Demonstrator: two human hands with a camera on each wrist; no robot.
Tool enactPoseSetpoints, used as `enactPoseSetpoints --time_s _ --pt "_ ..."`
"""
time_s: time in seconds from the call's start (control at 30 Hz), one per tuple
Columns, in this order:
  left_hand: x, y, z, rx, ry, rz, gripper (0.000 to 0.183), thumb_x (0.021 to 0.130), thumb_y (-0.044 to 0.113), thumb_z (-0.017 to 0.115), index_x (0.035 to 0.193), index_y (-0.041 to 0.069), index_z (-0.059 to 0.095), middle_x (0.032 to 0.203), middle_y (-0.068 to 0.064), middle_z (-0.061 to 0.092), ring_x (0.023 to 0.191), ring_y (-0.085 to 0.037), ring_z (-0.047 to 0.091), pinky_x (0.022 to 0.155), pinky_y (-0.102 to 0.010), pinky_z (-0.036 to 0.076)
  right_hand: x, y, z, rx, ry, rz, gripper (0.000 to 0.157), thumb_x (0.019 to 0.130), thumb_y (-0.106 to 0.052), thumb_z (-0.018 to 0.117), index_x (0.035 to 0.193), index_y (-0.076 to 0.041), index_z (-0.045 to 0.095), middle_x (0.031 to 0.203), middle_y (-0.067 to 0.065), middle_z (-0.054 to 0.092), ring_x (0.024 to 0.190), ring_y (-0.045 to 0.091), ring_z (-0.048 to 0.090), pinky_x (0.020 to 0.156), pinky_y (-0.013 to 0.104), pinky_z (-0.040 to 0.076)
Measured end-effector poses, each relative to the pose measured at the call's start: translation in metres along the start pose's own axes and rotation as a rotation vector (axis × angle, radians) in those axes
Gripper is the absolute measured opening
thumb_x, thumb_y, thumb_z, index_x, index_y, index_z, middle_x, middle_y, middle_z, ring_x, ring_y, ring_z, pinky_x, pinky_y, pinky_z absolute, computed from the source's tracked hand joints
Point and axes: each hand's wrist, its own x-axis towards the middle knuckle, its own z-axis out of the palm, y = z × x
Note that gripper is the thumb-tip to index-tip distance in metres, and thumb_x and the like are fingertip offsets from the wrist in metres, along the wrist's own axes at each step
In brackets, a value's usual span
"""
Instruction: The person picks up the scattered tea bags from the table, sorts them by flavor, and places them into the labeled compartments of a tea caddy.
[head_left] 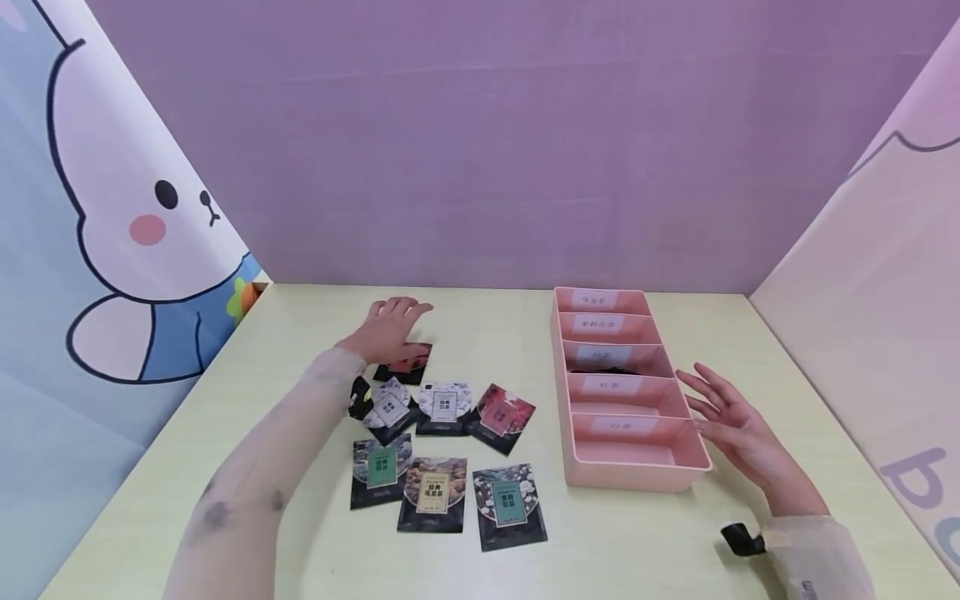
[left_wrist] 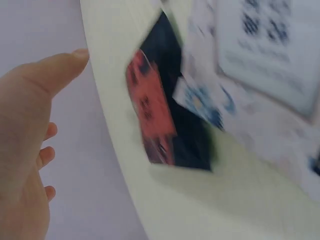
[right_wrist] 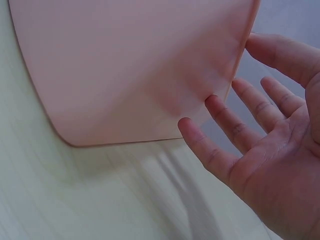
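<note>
Tabletop [head_left: 637, 542] with a pale, faintly grained surface carries a smooth, rounded-cornered pink box [head_left: 637, 477] divided into five compartments. Right of the box, the right grip [head_left: 738, 433] is released with fingers spread beside its wall, contact unclear; left of the box, the left grip [head_left: 386, 332], likewise released, hovers over a red-labelled sachet [head_left: 405, 365]. Six other flat, rectangular printed sachets [head_left: 433, 496] lie clustered left of the box, some edges overlapping.
</note>
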Motion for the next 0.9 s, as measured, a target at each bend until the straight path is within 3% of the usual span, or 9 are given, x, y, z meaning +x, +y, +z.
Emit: enactPoseSetpoints --time_s 0.23,0.53,0.7,0.9 --pt "-0.007 -0.029 0.02 0.018 0.001 -0.076 0.086 0.089 0.054 0.069 0.152 0.007 0.035 0.142 -0.021 0.043 0.132 -0.042 0.037 0.103 -0.064 0.029 -0.001 0.0 0.001 -0.001 0.007 -0.001 0.073 0.095 0.025 0.03 0.159 -0.005 0.014 0.159 0.005 0.034 0.138 0.018 0.043 0.104 0.028 0.043" --pt "-0.018 -0.033 0.027 -0.038 -0.107 -0.246 0.09 0.088 0.062 0.063 0.153 0.006 0.035 0.146 -0.025 0.041 0.135 -0.047 0.032 0.104 -0.066 0.026 -0.001 0.0 0.001 0.005 0.005 -0.004 0.072 0.095 0.025 0.03 0.159 -0.004 0.013 0.159 0.005 0.034 0.138 0.018 0.043 0.104 0.028 0.043" --pt "-0.022 -0.033 0.029 -0.054 -0.133 -0.247 0.071 0.093 0.056 0.061 0.146 0.011 0.049 0.145 -0.022 0.044 0.134 -0.046 0.033 0.102 -0.066 0.025 -0.001 0.0 0.001 -0.009 0.016 0.011 0.072 0.096 0.024 0.03 0.159 -0.006 0.015 0.159 0.004 0.034 0.138 0.017 0.043 0.104 0.028 0.043" --pt "-0.026 -0.037 0.029 -0.086 -0.091 -0.235 0.056 0.091 0.052 0.066 0.13 0.013 0.059 0.141 -0.022 0.048 0.131 -0.046 0.035 0.101 -0.065 0.028 0.0 0.0 0.0 -0.011 0.006 0.009 0.073 0.095 0.025 0.029 0.159 -0.005 0.012 0.159 0.005 0.033 0.139 0.018 0.042 0.104 0.028 0.043"
